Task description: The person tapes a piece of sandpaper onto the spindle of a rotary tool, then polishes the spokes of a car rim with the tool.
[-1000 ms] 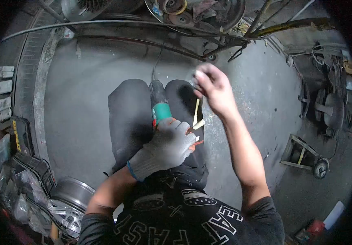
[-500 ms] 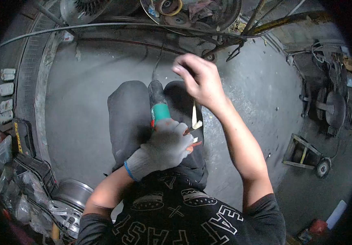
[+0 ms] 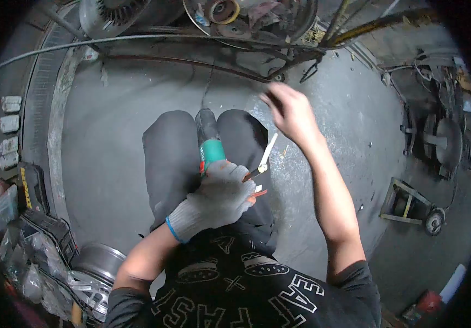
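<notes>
My left hand (image 3: 222, 188), in a grey knitted glove with a blue cuff, is wrapped round the front part of a green and black power tool (image 3: 212, 150). The tool lies between my knees, its cord end pointing away from me. A thin dark shaft with a pale wrapped tip (image 3: 262, 168) sticks out beside the glove, with an orange-red piece (image 3: 259, 193) below it. From the tip a pale narrow strip (image 3: 270, 147) runs taut up to my bare right hand (image 3: 290, 109). That hand is raised with curled, slightly blurred fingers, closed on the strip; its far end is hidden.
A metal pan (image 3: 301, 30) with discs and rags is ahead, behind a grey bar (image 3: 153, 36). A wheel rim (image 3: 96, 262) and plastic bags (image 3: 33, 281) lie at the left. A small wheeled frame (image 3: 405, 202) stands at the right on the concrete floor (image 3: 109, 136).
My right hand has moved right and slightly toward me. The pale strip has swung from nearly upright to leaning right. My left hand keeps hold of the tool, almost unmoved.
</notes>
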Tool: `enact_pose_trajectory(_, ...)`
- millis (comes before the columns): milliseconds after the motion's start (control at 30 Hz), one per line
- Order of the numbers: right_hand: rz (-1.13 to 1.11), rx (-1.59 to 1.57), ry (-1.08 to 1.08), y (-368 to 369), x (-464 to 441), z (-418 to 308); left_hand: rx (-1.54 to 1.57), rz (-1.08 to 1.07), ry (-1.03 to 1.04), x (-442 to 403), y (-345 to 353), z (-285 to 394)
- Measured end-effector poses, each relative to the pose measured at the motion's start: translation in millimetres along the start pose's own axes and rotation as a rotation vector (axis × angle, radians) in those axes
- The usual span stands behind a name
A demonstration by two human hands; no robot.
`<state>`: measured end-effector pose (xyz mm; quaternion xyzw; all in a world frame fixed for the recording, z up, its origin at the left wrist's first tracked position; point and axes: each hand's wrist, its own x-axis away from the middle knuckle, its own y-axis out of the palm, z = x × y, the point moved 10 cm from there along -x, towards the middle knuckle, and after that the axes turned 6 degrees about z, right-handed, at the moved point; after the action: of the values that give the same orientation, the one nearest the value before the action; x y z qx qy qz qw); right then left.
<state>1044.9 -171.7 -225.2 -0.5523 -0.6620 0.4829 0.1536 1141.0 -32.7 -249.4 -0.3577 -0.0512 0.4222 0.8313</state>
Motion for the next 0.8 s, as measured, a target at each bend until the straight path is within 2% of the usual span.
enact_pose_trajectory(67, 0.211, -0.171, -0.104, -10, -37, -38, -0.036, -0.069, -0.001, -1, 4, 3)
enact_pose_trajectory(133, 0.297, -0.434, 0.078, -53, -49, -79, -0.089, -0.04, -0.01, -1, -2, 7)
enact_pose_trajectory(167, 0.327, -0.559, 0.213, -83, -37, -100, -0.136, -0.007, -0.018, 0, -7, 7)
enact_pose_trajectory(233, 0.392, -0.738, 0.162, -127, 5, -122, -0.097, 0.044, -0.015, 1, -8, 0)
enact_pose_trajectory(300, 0.35, -0.83, 0.14, -147, 47, -117, 0.003, 0.076, -0.025, 3, -14, -3)
enact_pose_trajectory(333, 0.243, -0.753, 0.186, -146, 65, -105, 0.0, 0.086, -0.034, 5, -15, -6)
enact_pose_trajectory(400, 0.191, -0.392, 0.506, -146, 84, -65, 0.04, 0.07, -0.049, 8, -11, -10)
enact_pose_trajectory(467, -0.022, 0.111, 0.522, -122, 82, -25, 0.037, 0.048, -0.045, 9, -10, -9)
enact_pose_trajectory(533, 0.021, 0.276, 0.523, -100, 78, 25, 0.032, 0.028, -0.021, 7, -7, -5)
enact_pose_trajectory(567, 0.055, 0.291, 0.546, -88, 72, 44, 0.036, 0.032, -0.015, 7, -5, -4)
enact_pose_trajectory(700, 0.39, 0.052, 0.305, -44, 12, 53, -0.011, -0.011, 0.013, 2, -5, 4)
enact_pose_trajectory(733, 0.453, -0.024, 0.234, -44, -5, 41, -0.008, -0.016, 0.023, 4, -4, 7)
enact_pose_trajectory(800, 0.706, -0.148, 0.048, -102, -29, -26, -0.062, -0.072, -0.009, 6, 2, 3)
